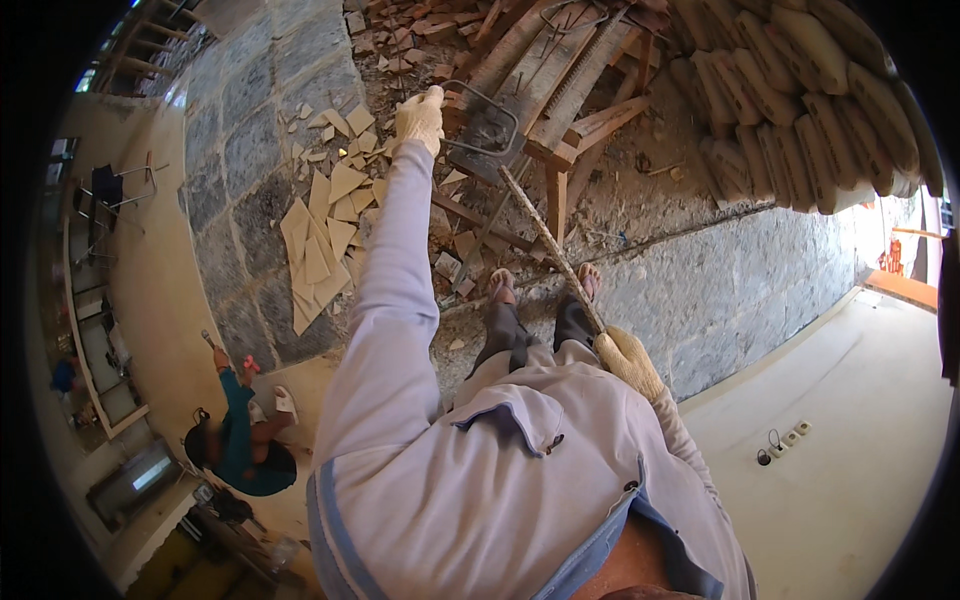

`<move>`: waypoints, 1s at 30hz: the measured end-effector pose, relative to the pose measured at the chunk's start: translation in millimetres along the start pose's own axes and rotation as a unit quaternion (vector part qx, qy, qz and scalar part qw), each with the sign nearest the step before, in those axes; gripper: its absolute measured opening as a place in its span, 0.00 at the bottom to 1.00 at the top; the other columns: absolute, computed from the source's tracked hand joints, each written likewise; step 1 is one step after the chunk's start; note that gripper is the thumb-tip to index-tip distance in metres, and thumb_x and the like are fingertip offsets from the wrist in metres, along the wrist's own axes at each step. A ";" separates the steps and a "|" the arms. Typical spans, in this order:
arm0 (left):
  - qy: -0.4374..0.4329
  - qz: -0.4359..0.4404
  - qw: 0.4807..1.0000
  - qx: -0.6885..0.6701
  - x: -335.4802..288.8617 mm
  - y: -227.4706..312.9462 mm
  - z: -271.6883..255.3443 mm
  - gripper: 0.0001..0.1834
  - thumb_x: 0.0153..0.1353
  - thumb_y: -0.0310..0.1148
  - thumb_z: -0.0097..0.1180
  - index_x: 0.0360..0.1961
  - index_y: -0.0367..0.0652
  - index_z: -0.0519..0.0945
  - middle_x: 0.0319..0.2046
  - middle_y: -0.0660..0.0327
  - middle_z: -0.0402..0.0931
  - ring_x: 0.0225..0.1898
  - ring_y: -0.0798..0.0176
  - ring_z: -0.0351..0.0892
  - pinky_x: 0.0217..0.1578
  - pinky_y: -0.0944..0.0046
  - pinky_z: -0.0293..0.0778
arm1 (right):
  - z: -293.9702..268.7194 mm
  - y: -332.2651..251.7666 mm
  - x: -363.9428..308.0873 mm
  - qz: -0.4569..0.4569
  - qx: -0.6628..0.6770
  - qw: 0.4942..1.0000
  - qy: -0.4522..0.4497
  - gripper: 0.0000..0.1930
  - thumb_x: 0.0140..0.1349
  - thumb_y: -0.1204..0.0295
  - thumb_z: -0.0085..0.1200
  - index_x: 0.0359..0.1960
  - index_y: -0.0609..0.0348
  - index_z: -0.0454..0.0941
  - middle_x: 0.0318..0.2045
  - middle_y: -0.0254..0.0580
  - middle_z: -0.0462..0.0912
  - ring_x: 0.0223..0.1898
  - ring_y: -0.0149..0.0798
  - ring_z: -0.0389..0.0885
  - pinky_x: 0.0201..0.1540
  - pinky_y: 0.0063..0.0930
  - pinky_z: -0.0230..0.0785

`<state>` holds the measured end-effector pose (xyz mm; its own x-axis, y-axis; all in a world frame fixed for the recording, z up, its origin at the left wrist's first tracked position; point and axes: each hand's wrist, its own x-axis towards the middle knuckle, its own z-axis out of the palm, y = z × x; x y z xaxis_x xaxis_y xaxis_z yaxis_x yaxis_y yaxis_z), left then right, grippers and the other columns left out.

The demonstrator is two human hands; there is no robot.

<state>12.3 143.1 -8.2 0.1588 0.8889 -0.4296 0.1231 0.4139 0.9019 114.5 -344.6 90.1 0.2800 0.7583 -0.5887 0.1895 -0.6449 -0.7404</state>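
Note:
My left hand [420, 118], in a cream knitted glove, is closed on the left end of a rebar stirrup [515, 128], a thin steel rod bent into a rough rectangle. The stirrup lies over a dark plate [488, 130] at the near end of a rough wooden bench [545, 60]. My right hand [628, 365], gloved alike, wraps around the near end of a ribbed steel bar [548, 237]. From that hand the bar slants up and left to the near end of the bench. How its far end meets the plate is too small to tell.
Broken cream tiles [325, 245] lie left of the bench, with brick rubble [400, 50] beyond. Stacked sacks [790, 110] fill the upper right. A person [245, 440] in a teal top is at lower left. Sockets [790, 440] sit on the pale surface at right.

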 end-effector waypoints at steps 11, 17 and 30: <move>0.054 -0.002 0.950 -0.309 -55.4 -13.9 -0.9 0.24 0.78 0.54 0.49 0.40 0.42 0.77 0.19 0.73 0.57 0.19 0.71 0.57 0.23 0.64 0.64 | -6.4 -5.6 -4.3 0.018 0.026 0.999 0.043 0.21 0.73 0.57 0.47 0.34 0.68 0.72 0.25 0.54 0.74 0.30 0.46 0.74 0.36 0.44 0.67; 0.009 0.137 0.955 -0.264 -118.0 -4.0 -62.7 0.21 0.79 0.48 0.52 0.35 0.41 0.78 0.21 0.70 0.65 0.21 0.71 0.60 0.30 0.65 0.67 | -25.0 -29.5 11.8 -0.036 0.017 0.994 0.097 0.19 0.72 0.60 0.50 0.33 0.67 0.74 0.23 0.46 0.75 0.28 0.38 0.73 0.34 0.38 0.69; -0.199 0.162 0.964 0.077 -241.9 8.6 -72.7 0.24 0.80 0.51 0.46 0.45 0.41 0.84 0.23 0.71 0.71 0.22 0.75 0.66 0.24 0.71 0.66 | -61.1 -34.4 45.2 -0.003 0.058 0.993 0.107 0.14 0.71 0.63 0.51 0.39 0.64 0.77 0.26 0.40 0.77 0.27 0.31 0.74 0.31 0.31 0.69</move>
<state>-96.3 -54.1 106.7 0.5725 0.8083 -0.1377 0.1430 0.0669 0.9875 178.2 -294.0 108.8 0.4744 0.7166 -0.5113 0.0864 -0.6159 -0.7831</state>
